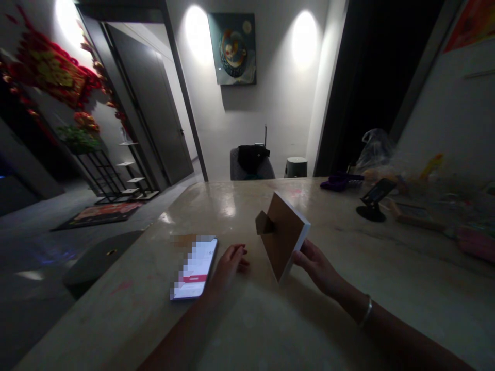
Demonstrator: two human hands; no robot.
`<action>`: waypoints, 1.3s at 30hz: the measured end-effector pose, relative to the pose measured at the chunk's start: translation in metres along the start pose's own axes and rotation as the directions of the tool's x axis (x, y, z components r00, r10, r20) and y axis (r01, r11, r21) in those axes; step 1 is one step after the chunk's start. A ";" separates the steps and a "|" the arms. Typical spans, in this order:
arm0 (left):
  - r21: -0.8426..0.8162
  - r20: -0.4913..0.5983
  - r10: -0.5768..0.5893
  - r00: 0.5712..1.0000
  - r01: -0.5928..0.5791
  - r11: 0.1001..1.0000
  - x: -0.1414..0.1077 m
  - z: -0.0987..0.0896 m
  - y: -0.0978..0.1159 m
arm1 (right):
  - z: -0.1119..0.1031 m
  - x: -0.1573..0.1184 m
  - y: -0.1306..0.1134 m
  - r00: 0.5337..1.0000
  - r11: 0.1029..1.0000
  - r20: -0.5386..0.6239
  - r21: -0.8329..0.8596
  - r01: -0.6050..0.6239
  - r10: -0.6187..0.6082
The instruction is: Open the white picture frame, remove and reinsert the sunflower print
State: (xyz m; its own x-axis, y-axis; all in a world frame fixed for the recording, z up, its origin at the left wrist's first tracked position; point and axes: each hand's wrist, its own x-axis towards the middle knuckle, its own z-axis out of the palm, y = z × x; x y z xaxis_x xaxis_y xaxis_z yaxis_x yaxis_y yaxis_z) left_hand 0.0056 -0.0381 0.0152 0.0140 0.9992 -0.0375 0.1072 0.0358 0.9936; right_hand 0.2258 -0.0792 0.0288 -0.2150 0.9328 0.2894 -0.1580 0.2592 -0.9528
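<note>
A picture frame with a brown back and white edge is held by its right side in my right hand. Its brown back faces left, with a small support leg folded out, and it leans at a tilt above the table. The front of the frame is turned away from view. My left hand rests on the table with loosely bent fingers and nothing in it. Close to its left lies a phone with a lit screen, partly blurred out.
The pale stone table fills the foreground. On its right stand a black phone stand, a purple item, a clear plastic bag and a pink item. A chair with dark cloth stands beyond, and a stool at left.
</note>
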 end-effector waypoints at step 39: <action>-0.255 0.370 -0.272 0.888 0.379 0.890 -0.015 0.009 0.001 | -0.019 0.011 0.019 0.978 0.629 -0.081 -0.775 0.059 -0.193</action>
State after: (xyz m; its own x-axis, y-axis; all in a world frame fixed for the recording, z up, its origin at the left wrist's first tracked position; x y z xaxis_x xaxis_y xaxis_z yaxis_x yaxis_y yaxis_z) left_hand 0.0140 -0.0527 0.0155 0.3515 0.8712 -0.3428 -0.1529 0.4147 0.8970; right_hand 0.2389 -0.0587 0.0121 -0.1015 0.8826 0.4590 0.6349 0.4127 -0.6531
